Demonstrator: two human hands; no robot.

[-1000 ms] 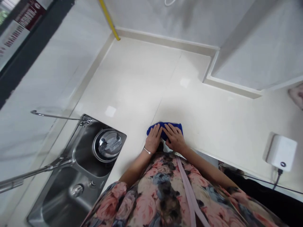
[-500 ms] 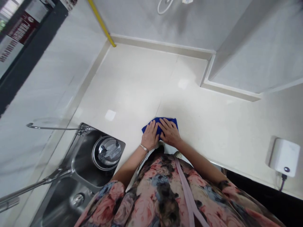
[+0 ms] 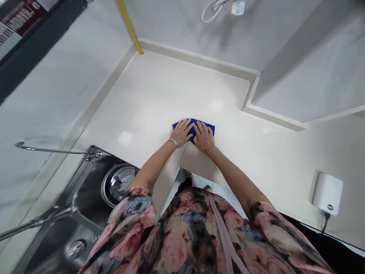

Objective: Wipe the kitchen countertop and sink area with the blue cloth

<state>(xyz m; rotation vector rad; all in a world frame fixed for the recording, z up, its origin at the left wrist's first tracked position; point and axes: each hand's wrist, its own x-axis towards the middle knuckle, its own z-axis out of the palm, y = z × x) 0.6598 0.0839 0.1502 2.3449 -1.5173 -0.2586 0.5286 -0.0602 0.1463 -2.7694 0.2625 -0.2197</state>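
Blue cloth (image 3: 193, 131) lies flat near the centre of the frame in the head view, on a cream, glossy countertop (image 3: 154, 91). On its left part rests the left hand (image 3: 181, 132), palm down, fingers extended and slightly parted, pointing up and to the right; a silvery bracelet (image 3: 172, 142) circles that wrist. On its right part rests the right hand (image 3: 204, 137), also palm down, fingers spread and pointing up and to the left. Both hands are opened out flat on the cloth, close together, with blue showing between them and at either end; whether any fingertip pinches the fabric cannot be told. Just below them, the counter's front edges meet in an inner corner.

Stainless steel fills the lower left: a sink (image 3: 85, 196) with a round metal bowl (image 3: 105, 186) in it, partly hidden by the left arm. A thin curved faucet (image 3: 51, 150) reaches toward the left edge from the sink's upper corner, and a thicker metal spout (image 3: 37, 221) runs out below it.

Yellow pipe (image 3: 130, 27) slants down at the upper left to the counter's back corner. White cable (image 3: 209, 13) loops at the top, right of centre. At the lower right, a white box (image 3: 327, 193) has a dark cord (image 3: 325, 223) attached. Floral fabric (image 3: 185, 238) with a pink strap (image 3: 221, 224) covers the wearer's body at bottom centre.
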